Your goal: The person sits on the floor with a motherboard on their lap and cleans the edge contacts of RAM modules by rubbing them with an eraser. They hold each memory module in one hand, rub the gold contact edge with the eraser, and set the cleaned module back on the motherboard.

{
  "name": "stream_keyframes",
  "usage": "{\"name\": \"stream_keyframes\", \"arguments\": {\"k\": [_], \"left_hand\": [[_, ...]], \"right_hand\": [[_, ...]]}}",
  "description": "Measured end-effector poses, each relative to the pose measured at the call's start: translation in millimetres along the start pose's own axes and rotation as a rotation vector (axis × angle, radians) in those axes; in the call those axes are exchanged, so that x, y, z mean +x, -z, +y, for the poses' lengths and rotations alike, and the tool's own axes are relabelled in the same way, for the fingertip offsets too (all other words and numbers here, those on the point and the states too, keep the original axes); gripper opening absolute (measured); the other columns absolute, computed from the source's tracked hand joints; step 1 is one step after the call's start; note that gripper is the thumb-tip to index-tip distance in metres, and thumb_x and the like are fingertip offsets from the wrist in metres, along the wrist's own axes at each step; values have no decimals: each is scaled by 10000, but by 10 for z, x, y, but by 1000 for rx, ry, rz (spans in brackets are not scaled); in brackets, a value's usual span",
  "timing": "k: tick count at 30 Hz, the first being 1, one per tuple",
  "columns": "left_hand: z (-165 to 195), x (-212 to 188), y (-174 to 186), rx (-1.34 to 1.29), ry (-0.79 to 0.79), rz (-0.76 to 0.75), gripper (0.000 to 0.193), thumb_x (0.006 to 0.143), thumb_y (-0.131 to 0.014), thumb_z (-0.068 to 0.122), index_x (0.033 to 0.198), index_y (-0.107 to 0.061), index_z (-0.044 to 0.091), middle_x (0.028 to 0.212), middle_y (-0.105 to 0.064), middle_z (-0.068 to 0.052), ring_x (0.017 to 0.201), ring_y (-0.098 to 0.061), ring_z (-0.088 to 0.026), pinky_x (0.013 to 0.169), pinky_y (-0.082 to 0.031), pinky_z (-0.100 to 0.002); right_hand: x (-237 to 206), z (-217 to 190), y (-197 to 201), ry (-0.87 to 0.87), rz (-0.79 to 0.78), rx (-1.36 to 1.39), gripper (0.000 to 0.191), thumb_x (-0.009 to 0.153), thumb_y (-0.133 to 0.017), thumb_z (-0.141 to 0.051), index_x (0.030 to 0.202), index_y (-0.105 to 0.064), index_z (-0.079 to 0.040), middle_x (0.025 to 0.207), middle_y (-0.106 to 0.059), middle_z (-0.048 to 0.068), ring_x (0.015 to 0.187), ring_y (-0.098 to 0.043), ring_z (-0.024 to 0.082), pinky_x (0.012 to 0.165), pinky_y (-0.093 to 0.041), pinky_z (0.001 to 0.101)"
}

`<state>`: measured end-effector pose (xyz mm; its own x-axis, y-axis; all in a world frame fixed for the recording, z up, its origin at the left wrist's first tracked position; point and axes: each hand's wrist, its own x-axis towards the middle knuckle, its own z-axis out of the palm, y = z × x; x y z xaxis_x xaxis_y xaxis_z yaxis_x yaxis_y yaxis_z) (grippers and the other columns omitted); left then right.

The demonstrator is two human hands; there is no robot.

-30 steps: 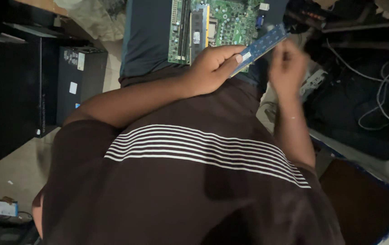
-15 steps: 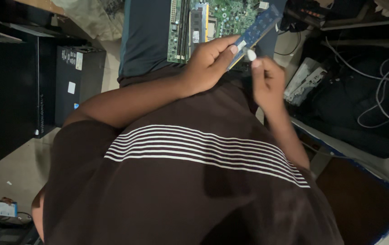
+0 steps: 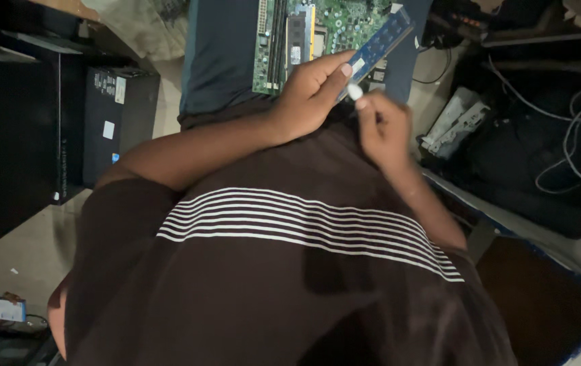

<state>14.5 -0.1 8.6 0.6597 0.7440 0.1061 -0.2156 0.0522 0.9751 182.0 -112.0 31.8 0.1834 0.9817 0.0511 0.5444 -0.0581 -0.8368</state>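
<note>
The blue memory stick point(image 3: 380, 45) slants up to the right above the green circuit board point(image 3: 317, 34) — left hand point(image 3: 310, 95) pinching its lower end, right hand point(image 3: 382, 129) pinching a small white piece point(image 3: 355, 91) just beneath.

- Hands: two, left hand point(image 3: 310, 95) and right hand point(image 3: 384, 129)
- Blue memory stick point(image 3: 382, 42): one
- Small white eraser point(image 3: 355, 91): one
- Green circuit board point(image 3: 317, 34): one
- Black computer cases point(image 3: 104, 122): two

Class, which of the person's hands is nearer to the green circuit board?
Left. The left hand, holding a blue memory stick, overlaps the green circuit board; the right hand, pinching a small white piece, sits below it.
</note>
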Motion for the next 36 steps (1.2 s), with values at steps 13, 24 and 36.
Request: {"name": "stream_keyframes", "arguments": {"k": [13,24,36], "left_hand": [[4,-13,-7,12,-41,2,313,1179,-463,149,1416,-591,-12,1107,-704,-22,1010,-616,-59,919,-545,-270],[16,-10,53,1,8,-17,312,1159,-480,152,1395,-595,-16,1034,-676,-20,930,-587,-55,841,-530,-263],[22,-16,36,51,16,-48,338,1155,-488,142,1439,-577,-15,966,-667,-20,873,-567,-45,800,-523,-255]], "right_hand": [[-21,133,-14,145,-17,-93,131,1063,-611,-80,967,-645,2,817,-601,105,751,-590,134,667,-457,309],[20,-32,-81,184,32,-105,143,1057,-610,-84,950,-636,6,835,-619,180,751,-643,349,687,-486,386],[262,139,100,35,201,-143,225,1102,-580,-103,922,-597,30,725,-507,132,656,-510,192,625,-412,340]]}}
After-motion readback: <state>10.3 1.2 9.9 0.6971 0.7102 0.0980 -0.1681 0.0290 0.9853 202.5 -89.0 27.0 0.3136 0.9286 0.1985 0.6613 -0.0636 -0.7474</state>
